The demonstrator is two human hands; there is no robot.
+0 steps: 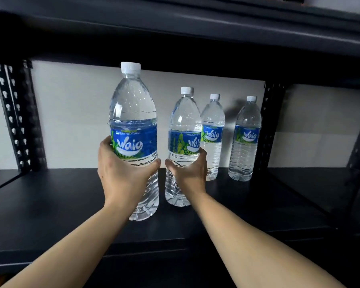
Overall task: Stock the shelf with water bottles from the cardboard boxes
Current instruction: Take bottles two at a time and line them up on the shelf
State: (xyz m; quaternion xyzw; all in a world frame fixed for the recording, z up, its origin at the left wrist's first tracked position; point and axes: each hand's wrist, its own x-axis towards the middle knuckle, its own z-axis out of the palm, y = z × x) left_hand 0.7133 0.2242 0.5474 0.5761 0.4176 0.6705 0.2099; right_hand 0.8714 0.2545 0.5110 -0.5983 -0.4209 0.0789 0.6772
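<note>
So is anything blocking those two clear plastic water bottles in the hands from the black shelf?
Nothing visible does. Bare black metal shelf board shows beneath the left-hand bottle and the right-hand bottle. Two more clear plastic bottles stand further back, to the right.

near bottle (133, 113) upright, gripped | second bottle (184, 125) upright, gripped | two rear bottles (245, 140) standing on shelf (50, 204)

Head view: from the person's head, at the near edge of the black shelf (50, 204).
Facing: forward, slightly down, toward the far wall (75, 113).
Nearness: close.
</note>
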